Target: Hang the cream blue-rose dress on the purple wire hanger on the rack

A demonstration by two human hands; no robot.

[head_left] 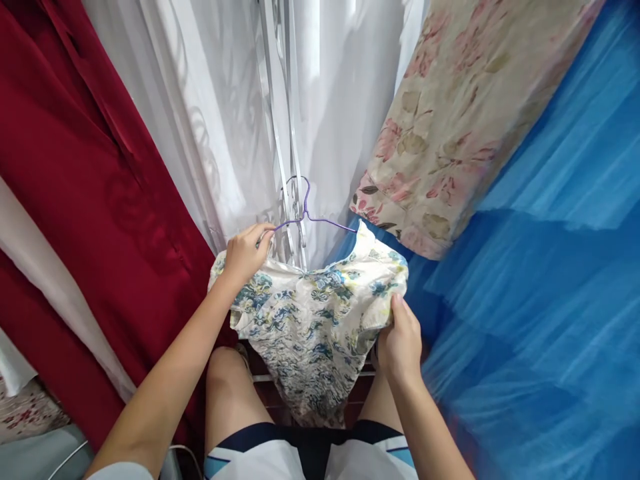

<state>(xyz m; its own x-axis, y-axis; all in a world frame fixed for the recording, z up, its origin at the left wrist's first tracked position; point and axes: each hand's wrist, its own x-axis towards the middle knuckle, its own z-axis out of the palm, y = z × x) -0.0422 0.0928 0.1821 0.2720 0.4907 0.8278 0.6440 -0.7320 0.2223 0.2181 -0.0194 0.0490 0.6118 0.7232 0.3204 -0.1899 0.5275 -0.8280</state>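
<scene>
A white floral blouse with blue and yellow print and a crinkled body hangs in front of my knees on a thin purple hanger. My left hand is closed in a pinch on the hanger's left arm, by the blouse's shoulder. At the other side, my right hand grips the blouse's right sleeve edge between thumb and fingers. The hanger's hook points upward, in front of white strips.
Dark red cloth hangs at the left, with white sheer fabric behind the hanger. To the right hang a beige floral cloth and blue tulle. Grey material lies at the lower left.
</scene>
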